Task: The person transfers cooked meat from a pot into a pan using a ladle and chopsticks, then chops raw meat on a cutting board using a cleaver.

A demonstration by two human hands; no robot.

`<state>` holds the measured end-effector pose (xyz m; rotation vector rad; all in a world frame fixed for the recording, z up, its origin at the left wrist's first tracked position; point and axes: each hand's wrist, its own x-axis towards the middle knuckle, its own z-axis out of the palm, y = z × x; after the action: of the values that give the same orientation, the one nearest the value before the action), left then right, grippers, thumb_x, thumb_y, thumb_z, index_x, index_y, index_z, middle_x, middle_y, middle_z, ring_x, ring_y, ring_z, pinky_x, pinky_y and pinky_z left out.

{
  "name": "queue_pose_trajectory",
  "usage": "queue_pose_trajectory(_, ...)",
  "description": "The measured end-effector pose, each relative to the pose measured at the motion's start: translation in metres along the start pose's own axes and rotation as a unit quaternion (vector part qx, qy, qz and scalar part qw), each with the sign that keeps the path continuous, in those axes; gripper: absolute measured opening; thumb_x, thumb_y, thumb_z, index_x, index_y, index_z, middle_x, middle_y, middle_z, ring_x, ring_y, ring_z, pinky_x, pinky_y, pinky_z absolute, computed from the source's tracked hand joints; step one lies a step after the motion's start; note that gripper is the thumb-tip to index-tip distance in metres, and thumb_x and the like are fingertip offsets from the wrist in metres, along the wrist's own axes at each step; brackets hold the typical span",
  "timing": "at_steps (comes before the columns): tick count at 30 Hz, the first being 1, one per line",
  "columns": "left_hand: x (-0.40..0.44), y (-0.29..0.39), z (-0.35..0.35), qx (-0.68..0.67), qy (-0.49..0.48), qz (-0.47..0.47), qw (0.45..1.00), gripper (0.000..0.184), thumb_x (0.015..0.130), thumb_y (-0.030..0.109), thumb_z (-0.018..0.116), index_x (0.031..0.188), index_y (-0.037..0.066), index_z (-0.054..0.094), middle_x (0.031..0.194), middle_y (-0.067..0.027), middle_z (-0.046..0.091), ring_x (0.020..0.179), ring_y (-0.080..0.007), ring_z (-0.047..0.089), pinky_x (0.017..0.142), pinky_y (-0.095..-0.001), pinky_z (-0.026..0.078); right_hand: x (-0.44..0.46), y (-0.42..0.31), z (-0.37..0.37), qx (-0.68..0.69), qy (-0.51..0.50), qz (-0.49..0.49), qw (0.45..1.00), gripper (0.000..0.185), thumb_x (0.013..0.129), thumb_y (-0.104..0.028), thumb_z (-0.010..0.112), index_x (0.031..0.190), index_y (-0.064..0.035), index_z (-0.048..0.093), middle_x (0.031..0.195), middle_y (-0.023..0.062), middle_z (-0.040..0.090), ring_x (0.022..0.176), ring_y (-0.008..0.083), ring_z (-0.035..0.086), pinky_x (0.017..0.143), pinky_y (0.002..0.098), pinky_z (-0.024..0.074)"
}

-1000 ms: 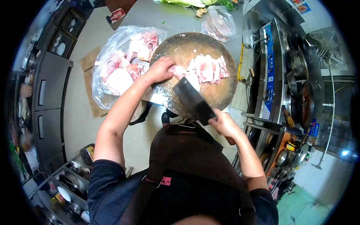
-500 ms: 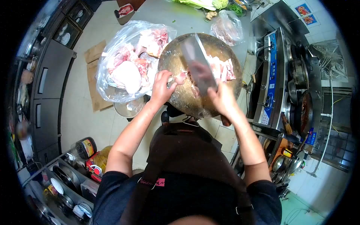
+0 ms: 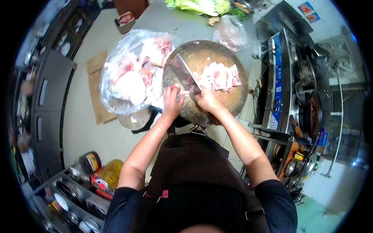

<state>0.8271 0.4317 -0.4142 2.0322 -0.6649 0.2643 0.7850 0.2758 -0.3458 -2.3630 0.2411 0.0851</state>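
Note:
My right hand (image 3: 208,100) is closed round the handle of a cleaver (image 3: 185,73), whose wide blade slants up and left over the round chopping board (image 3: 236,101). At the board's left edge my left hand (image 3: 171,101) has its fingers curled onto a small piece of meat (image 3: 185,93), close beside the blade. A pile of cut pale pink meat (image 3: 220,77) lies on the board's right half. Left of the board, large raw meat chunks (image 3: 132,86) sit in an open clear plastic bag (image 3: 112,96).
Below the bag stands a round bowl (image 3: 135,119). A second plastic bag (image 3: 230,34) lies behind the board, near leafy greens (image 3: 200,5) on the grey table (image 3: 167,19). A stove with a blue control panel (image 3: 277,73) runs along the right. Flattened cardboard (image 3: 98,91) lies at left.
The cleaver has swung down and left, from over the middle of the board to beside my left hand. The meat pile is now uncovered. The view has shifted slightly.

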Motion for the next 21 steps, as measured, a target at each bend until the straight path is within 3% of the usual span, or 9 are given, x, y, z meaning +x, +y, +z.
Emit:
queue_pose_trajectory(2,-0.002,0.009,0.006,-0.002,-0.063,-0.010,0.998,0.029,0.067,0.001,0.064,0.093,0.001,0.052,0.099,-0.0168,0.050,0.094,-0.0343,0.048,0.082,-0.0396,0.040,-0.007,-0.001,-0.001,0.039,-0.025,0.074,0.996,0.021,0.074,-0.006,0.054,0.093,0.0021,0.054,0.080,0.0269,0.060,0.080,0.0399,0.060,0.070,0.0429,0.0478)
queue_pose_trajectory(3,-0.001,0.011,0.010,-0.014,-0.057,0.007,0.998,0.030,0.067,0.001,0.064,0.094,0.001,0.052,0.099,-0.0168,0.051,0.092,-0.0333,0.049,0.081,-0.0386,0.041,-0.015,0.003,0.001,0.035,0.019,0.015,0.999,0.026,0.076,-0.007,0.056,0.101,-0.0004,0.055,0.085,0.0185,0.063,0.075,0.0329,0.062,0.068,0.0379,0.0482)
queue_pose_trajectory(6,0.002,0.008,0.019,-0.065,-0.055,-0.021,0.996,0.029,0.069,0.002,0.064,0.095,0.001,0.052,0.098,-0.0164,0.053,0.086,-0.0292,0.053,0.075,-0.0351,0.044,-0.045,-0.003,-0.026,0.086,0.148,-0.042,0.984,0.025,0.076,-0.008,0.056,0.101,-0.0021,0.056,0.083,0.0176,0.063,0.074,0.0308,0.062,0.068,0.0372,0.0479)
queue_pose_trajectory(8,0.016,0.005,0.010,-0.081,-0.092,-0.030,0.992,0.022,0.072,0.005,0.062,0.092,0.001,0.054,0.096,-0.0169,0.055,0.090,-0.0338,0.051,0.081,-0.0391,0.042,-0.070,-0.019,-0.064,0.110,0.168,0.046,0.979,0.025,0.078,-0.008,0.054,0.103,-0.0030,0.056,0.081,0.0154,0.062,0.075,0.0235,0.062,0.070,0.0329,0.0480)
queue_pose_trajectory(9,0.029,0.000,0.009,-0.052,-0.091,-0.008,0.994,0.022,0.074,0.008,0.061,0.093,0.001,0.054,0.096,-0.0169,0.055,0.090,-0.0339,0.052,0.081,-0.0394,0.042,-0.082,-0.001,-0.068,0.095,0.194,0.030,0.976,0.024,0.080,-0.006,0.053,0.103,-0.0024,0.055,0.073,0.0106,0.060,0.061,0.0179,0.059,0.057,0.0306,0.0477)
queue_pose_trajectory(11,0.058,0.005,0.011,-0.053,-0.110,-0.015,0.992,0.026,0.076,0.015,0.061,0.095,0.000,0.055,0.098,-0.0168,0.055,0.093,-0.0338,0.052,0.083,-0.0399,0.041,-0.107,-0.010,-0.100,0.219,0.030,0.321,0.921,0.034,0.079,-0.006,0.054,0.113,-0.0029,0.051,0.074,0.0135,0.063,0.070,0.0242,0.062,0.067,0.0367,0.0489)
queue_pose_trajectory(14,0.099,0.004,0.044,-0.052,-0.150,0.105,0.982,0.031,0.071,0.017,0.064,0.098,0.002,0.057,0.101,-0.0155,0.056,0.098,-0.0320,0.051,0.085,-0.0373,0.042,-0.136,0.040,-0.076,0.070,0.023,0.259,0.963,0.030,0.078,-0.010,0.055,0.105,0.0013,0.051,0.072,0.0236,0.060,0.073,0.0391,0.060,0.065,0.0426,0.0473)
queue_pose_trajectory(18,0.118,0.001,0.069,-0.117,-0.307,0.070,0.942,0.031,0.070,0.016,0.065,0.098,0.004,0.058,0.102,-0.0144,0.056,0.099,-0.0309,0.052,0.086,-0.0363,0.042,-0.127,0.060,-0.060,0.065,0.069,0.281,0.955,0.028,0.077,-0.011,0.056,0.101,0.0017,0.051,0.077,0.0278,0.058,0.078,0.0445,0.056,0.067,0.0455,0.0460)
queue_pose_trajectory(21,0.118,-0.001,0.060,-0.100,-0.381,0.047,0.918,0.031,0.070,0.015,0.065,0.097,0.004,0.058,0.098,-0.0140,0.057,0.097,-0.0300,0.052,0.085,-0.0356,0.042,-0.101,0.079,-0.049,0.047,0.117,0.192,0.973,0.027,0.078,-0.012,0.054,0.101,0.0015,0.051,0.080,0.0278,0.059,0.079,0.0450,0.055,0.070,0.0477,0.0449)
